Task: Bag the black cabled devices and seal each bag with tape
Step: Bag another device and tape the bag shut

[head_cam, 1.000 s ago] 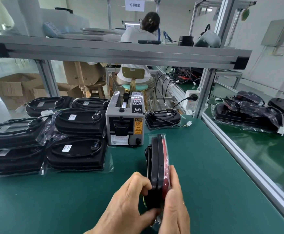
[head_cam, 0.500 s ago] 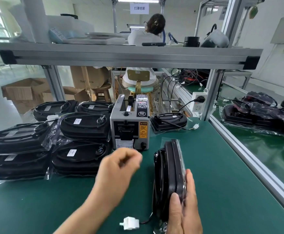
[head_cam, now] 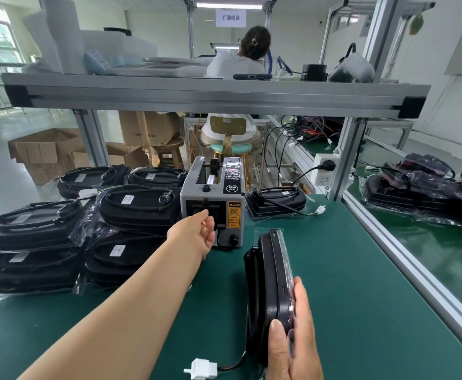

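A black cabled device (head_cam: 268, 283) in a clear plastic bag stands on edge on the green mat (head_cam: 347, 283). My right hand (head_cam: 295, 338) grips its near end, thumb on one side and fingers on the other. Its white connector (head_cam: 203, 368) lies on the mat at the near edge, outside the bag. My left hand (head_cam: 194, 234) is stretched forward to the outlet of the grey tape dispenser (head_cam: 224, 193). Its fingertips are at the slot and partly hidden; no tape shows between them.
Several bagged devices (head_cam: 131, 204) are stacked left of the dispenser. Another device (head_cam: 275, 201) with a loose cable lies right of it. An aluminium rail (head_cam: 405, 259) bounds the mat on the right, and a shelf (head_cam: 196, 91) spans overhead. A person sits beyond the bench.
My left hand let go of the device and reached forward to the dispenser's outlet. The right hand alone now holds the bagged device upright. The connector has come into view.
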A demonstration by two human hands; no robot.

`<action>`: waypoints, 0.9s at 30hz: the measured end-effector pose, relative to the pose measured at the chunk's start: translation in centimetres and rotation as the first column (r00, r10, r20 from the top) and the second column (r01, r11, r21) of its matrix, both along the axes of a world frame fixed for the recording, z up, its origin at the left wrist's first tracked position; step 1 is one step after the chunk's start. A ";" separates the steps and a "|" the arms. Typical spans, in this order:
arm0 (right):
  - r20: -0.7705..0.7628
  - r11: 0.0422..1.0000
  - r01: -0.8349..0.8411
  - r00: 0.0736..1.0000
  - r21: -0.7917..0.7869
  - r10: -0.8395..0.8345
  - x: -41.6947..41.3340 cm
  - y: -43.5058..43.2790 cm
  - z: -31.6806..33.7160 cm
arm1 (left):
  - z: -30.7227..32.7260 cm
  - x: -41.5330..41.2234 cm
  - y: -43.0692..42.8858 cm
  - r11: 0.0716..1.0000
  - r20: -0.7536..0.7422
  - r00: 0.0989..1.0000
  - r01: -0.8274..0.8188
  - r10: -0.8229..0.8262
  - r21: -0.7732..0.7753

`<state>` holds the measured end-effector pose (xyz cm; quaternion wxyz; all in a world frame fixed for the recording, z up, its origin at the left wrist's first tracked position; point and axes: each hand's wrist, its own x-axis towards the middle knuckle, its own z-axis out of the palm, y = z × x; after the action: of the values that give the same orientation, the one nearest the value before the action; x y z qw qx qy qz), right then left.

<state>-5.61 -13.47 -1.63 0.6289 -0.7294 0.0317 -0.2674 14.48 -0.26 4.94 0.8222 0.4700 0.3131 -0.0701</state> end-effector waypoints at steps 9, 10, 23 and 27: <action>0.030 0.999 -0.038 0.999 0.011 0.037 0.0 0.0 -0.4 | 0.6 0.9 -1.4 0.977 -0.006 0.982 -0.190 0.191 -0.094; 0.039 1.000 -0.030 0.999 0.001 0.030 0.1 0.0 -0.5 | 0.7 0.5 -1.4 0.974 0.011 0.979 -0.201 0.203 -0.106; 0.070 0.999 -0.047 0.996 0.003 0.047 -0.6 -0.5 -1.0 | 1.6 -15.4 -1.7 0.635 0.387 0.519 0.478 -0.762 0.607; 0.081 0.998 -0.057 0.995 -0.010 0.057 -0.7 -0.4 -0.9 | 1.5 -15.4 -2.4 0.581 0.320 0.541 0.423 -0.778 0.696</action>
<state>-6.34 -13.90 -2.52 0.6342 -0.7209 -0.0158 -0.2791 -0.89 -2.68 6.48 0.6246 0.7574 -0.1488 -0.1190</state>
